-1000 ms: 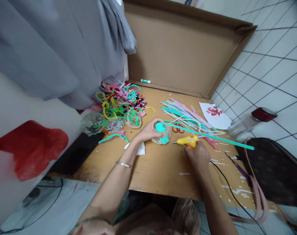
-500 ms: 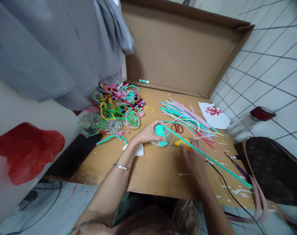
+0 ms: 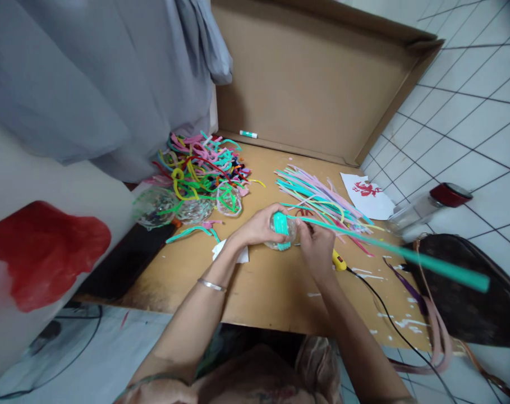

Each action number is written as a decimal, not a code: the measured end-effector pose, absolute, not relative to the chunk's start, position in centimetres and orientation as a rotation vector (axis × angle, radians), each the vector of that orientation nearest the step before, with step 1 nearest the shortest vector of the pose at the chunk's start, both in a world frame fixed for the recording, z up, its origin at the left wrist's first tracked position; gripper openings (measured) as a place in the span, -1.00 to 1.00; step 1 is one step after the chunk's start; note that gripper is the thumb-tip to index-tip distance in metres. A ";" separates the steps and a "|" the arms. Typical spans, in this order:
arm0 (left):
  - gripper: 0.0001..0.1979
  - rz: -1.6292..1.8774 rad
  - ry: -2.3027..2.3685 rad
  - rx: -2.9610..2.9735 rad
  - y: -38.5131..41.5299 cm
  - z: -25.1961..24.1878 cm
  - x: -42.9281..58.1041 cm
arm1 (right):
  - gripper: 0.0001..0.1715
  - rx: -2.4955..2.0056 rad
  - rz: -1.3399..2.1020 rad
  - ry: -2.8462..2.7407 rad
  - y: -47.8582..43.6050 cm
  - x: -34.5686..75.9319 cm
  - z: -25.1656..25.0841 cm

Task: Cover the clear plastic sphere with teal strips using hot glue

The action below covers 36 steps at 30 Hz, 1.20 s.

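Observation:
My left hand [image 3: 255,229] is curled round a small clear ball [image 3: 282,231] partly wrapped in a teal pipe cleaner. My right hand [image 3: 316,246] is closed right beside the ball, pinching that same teal pipe cleaner [image 3: 389,249], whose long free end sticks out to the right over the bag. A yellow glue gun [image 3: 338,260] lies on the cardboard work surface [image 3: 271,286] just behind my right hand, its black cord trailing toward me.
A tangled heap of coloured pipe cleaners [image 3: 204,168] and clear balls [image 3: 156,205] sits at the left. Straight pipe cleaners [image 3: 317,196] fan out at the right, by red scissors, a white paper, a jar [image 3: 427,209] and a brown bag [image 3: 469,292]. Grey cloth hangs at the left.
My right hand has let go of the glue gun and moved left to the ball, taking the teal pipe cleaner. The pipe cleaner's free end swung down, then back up to the right.

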State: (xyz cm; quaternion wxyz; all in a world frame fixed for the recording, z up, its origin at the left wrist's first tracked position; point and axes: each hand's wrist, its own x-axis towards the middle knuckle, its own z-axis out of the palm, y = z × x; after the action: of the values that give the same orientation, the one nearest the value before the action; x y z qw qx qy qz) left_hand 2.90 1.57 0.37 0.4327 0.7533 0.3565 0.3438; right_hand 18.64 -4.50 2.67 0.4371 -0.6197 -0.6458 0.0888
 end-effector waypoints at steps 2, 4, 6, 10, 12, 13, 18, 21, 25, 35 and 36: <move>-0.47 0.864 0.883 1.879 1.5 0.5 2.9 | -0.61 -1.564 0.098 -1.706 -4.1 18.9 3.4; -0.47 0.867 0.885 1.882 1.4 0.6 2.9 | -0.63 -1.583 0.049 -1.776 -3.8 19.1 4.0; -0.47 0.872 0.889 1.880 1.4 0.7 2.9 | -0.65 -1.589 0.058 -1.812 -3.6 19.2 4.2; -0.48 0.896 0.875 1.877 1.3 0.8 2.8 | -0.67 -1.469 0.166 -1.798 -3.4 18.9 3.9; -0.49 0.903 0.870 1.877 1.2 0.8 2.8 | -0.67 -1.431 0.195 -1.796 -3.2 18.8 3.9; -0.48 0.906 0.868 1.878 1.3 0.8 2.8 | -0.67 -1.433 0.190 -1.810 -3.1 18.7 3.9; -0.46 0.913 0.847 1.891 1.5 0.6 2.9 | -0.70 -1.427 0.147 -1.979 -1.9 18.9 5.0; -0.46 0.908 0.839 1.889 1.6 0.4 2.8 | -0.76 -1.426 0.146 -2.118 -1.1 19.0 5.7; -0.45 0.873 0.853 1.901 1.7 0.3 2.8 | -0.81 -1.394 0.185 -2.340 -0.2 18.9 6.5; -0.52 0.914 0.805 1.893 1.9 0.1 2.7 | -0.48 -1.174 0.145 -2.337 -0.4 18.5 7.3; -0.53 0.904 0.809 1.896 1.9 0.2 2.7 | -0.44 -1.161 0.131 -2.341 -0.4 18.4 7.2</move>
State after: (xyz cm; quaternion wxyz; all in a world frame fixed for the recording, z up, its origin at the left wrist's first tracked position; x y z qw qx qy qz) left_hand 2.66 1.87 0.18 0.4308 0.7603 0.3243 0.3623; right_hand 18.42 -0.41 7.23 0.2598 -0.4286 -0.8640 0.0482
